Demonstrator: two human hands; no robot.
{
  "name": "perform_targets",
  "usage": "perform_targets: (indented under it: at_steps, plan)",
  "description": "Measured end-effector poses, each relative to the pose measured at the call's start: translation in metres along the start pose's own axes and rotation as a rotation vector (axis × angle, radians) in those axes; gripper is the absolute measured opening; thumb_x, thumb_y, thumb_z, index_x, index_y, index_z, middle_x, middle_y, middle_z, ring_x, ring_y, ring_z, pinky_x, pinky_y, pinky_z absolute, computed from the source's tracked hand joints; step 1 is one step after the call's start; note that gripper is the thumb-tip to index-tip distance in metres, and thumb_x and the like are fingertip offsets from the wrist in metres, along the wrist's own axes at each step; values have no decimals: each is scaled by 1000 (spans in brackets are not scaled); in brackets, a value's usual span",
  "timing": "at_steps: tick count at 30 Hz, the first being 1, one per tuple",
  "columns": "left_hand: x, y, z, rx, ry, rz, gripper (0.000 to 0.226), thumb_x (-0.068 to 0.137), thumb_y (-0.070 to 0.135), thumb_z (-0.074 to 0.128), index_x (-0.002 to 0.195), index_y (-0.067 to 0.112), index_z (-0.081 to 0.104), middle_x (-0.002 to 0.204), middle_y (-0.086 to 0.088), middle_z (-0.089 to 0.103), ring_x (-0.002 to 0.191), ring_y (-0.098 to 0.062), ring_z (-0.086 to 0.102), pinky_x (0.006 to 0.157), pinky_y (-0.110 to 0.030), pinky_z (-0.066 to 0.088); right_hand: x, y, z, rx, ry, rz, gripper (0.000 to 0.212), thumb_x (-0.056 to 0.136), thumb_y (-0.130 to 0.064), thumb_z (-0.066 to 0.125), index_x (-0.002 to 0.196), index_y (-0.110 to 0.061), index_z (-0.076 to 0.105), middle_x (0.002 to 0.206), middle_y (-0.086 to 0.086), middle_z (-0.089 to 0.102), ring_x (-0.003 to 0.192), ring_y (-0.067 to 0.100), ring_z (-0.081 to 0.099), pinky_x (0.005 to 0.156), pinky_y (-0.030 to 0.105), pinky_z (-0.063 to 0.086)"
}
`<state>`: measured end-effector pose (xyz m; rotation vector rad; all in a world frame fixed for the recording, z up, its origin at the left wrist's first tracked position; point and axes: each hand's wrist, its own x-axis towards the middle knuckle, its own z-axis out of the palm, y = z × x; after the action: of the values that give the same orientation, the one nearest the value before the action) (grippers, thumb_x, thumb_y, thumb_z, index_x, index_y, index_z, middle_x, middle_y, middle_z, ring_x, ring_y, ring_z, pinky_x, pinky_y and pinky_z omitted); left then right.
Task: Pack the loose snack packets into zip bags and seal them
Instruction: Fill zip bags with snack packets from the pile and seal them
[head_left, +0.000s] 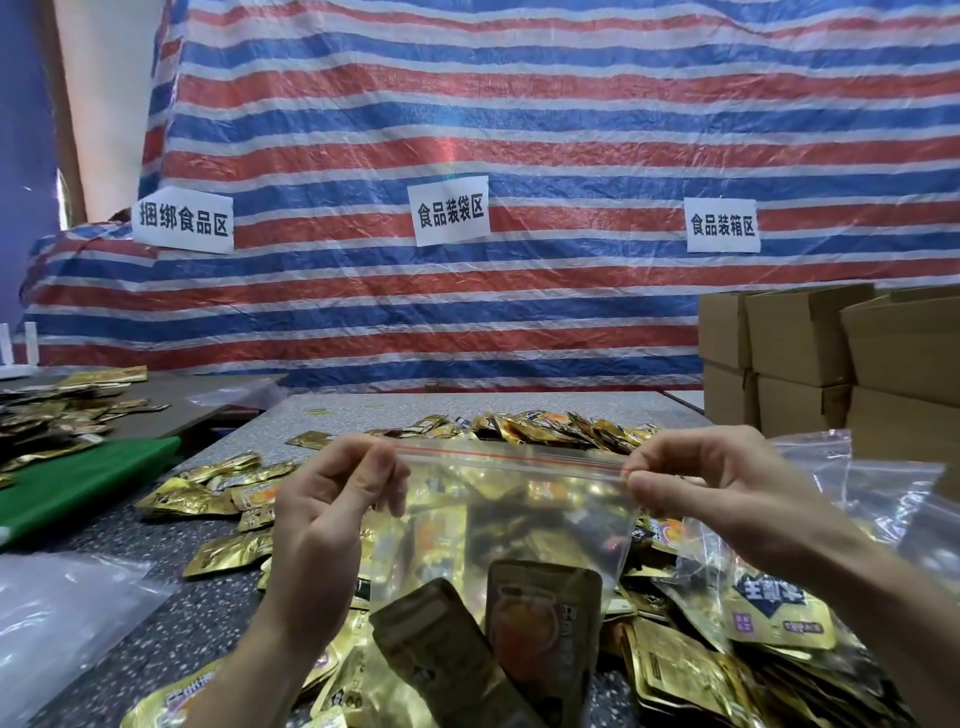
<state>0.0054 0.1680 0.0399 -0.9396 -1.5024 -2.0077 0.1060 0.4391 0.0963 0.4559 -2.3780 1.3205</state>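
Step in hand: sealing. Zip bag (509, 519) is held up over the tabletop (363, 410) btwn both hands, w/ two snack packets (545, 629) lying at its bottom. Left hand (332, 499) grip pinches the top left corner. Right hand (701, 478) grip pinches the top right end, thumb & forefinger on the red zip strip (509, 457). Can't tell if the strip is pressed shut along its length. Next, prob.: run a pinch along the strip end to end, firm & even, then set the bag aside. Loose packets (218, 488) lie heaped below & around, so plenty left to pack.
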Motion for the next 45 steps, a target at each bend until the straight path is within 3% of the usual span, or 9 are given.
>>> perform_targets:
  at_steps: [5,8,12,15,19,23,30,36,45]
  plan:
    - [2,1,-3,167,18,101,23,95,23,52,81,13,68,70,-6,64,68,-18,59,70,-23,47,-6,1,10,0,97,-42,15,76,-37,69,86,-28,75,86,4,74,82,18,69,80,40,57]
    - [3,8,-3,171,10,26,28,88,37,51,95,19,72,85,-7,71,80,-26,65,76,-39,45,-7,2,18,39,96,-42,8,88,-20,69,86,-27,73,84,2,71,82,18,67,79,38,56]
    - [-2,28,10,295,-26,32,41,82,50,47,107,26,68,108,5,72,101,-15,66,82,-33,47,-6,-2,29,84,106,-46,11,91,-22,64,82,-24,68,79,13,65,78,42,58,71,46,47]
    - [-5,49,23,707,-65,254,36,82,55,54,110,34,62,111,21,62,109,-3,56,89,-30,38,-6,-7,35,71,101,-82,10,91,-21,61,81,-21,66,81,14,63,76,42,56,67,40,47]
    - [-7,72,52,1030,-254,523,31,84,49,57,103,29,71,111,13,62,109,-12,52,94,-30,29,-8,-11,38,11,96,-108,14,98,-10,61,86,-17,66,81,3,66,79,30,62,72,46,52]
    - [2,81,74,1080,-437,450,29,83,49,51,93,29,71,103,15,62,105,-9,53,94,-31,33,-12,-14,41,-53,138,-148,14,96,-10,64,88,-21,68,79,-9,68,71,7,62,69,38,55]
    - [12,78,83,1074,-509,337,29,75,54,48,77,31,65,92,17,60,95,-9,53,86,-29,35,-19,-15,39,-215,161,-198,8,97,-19,63,94,-25,67,84,-13,69,79,9,66,71,35,53]
    - [11,74,86,1001,-442,271,22,71,48,51,68,28,60,84,14,59,88,-9,53,82,-30,37,-18,-16,46,-298,222,-230,11,92,-37,54,92,-31,63,82,-13,66,74,11,63,66,40,53]
    - [13,77,82,958,-368,119,26,64,51,55,64,27,63,86,13,61,90,-8,53,84,-34,41,-13,-18,54,-291,254,-205,8,93,-34,58,92,-31,65,85,-15,68,78,7,65,68,39,54]
